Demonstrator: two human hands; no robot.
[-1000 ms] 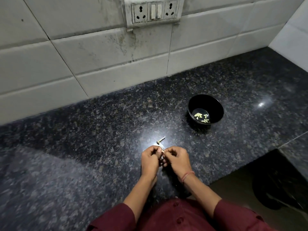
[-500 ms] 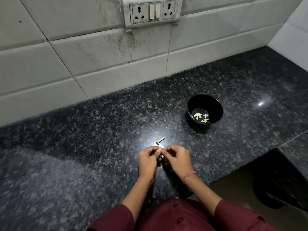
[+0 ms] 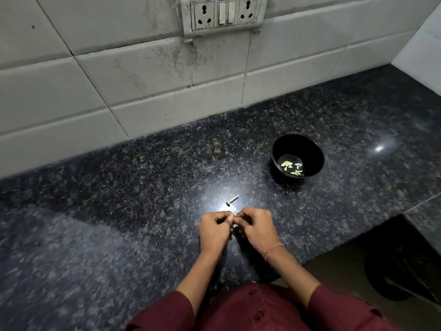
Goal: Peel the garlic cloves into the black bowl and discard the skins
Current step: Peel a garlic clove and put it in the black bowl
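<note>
My left hand [image 3: 214, 231] and my right hand [image 3: 256, 229] meet fingertip to fingertip just above the dark granite counter [image 3: 119, 211]. Together they pinch a small garlic clove [image 3: 235, 223], almost wholly hidden by my curled fingers. A pale garlic stem scrap [image 3: 232, 200] lies on the counter just beyond my hands. The black bowl [image 3: 307, 149] stands further back to the right, with several peeled cloves [image 3: 292, 168] at its bottom.
A tiled wall [image 3: 143, 80] with a socket and switch plate [image 3: 224, 13] backs the counter. The counter's front edge runs lower right, with a dark floor area [image 3: 393, 271] below. A light glare [image 3: 379, 148] shines right of the bowl.
My hands stay together on the clove with only small finger shifts. The bowl and the stem scrap have not moved.
</note>
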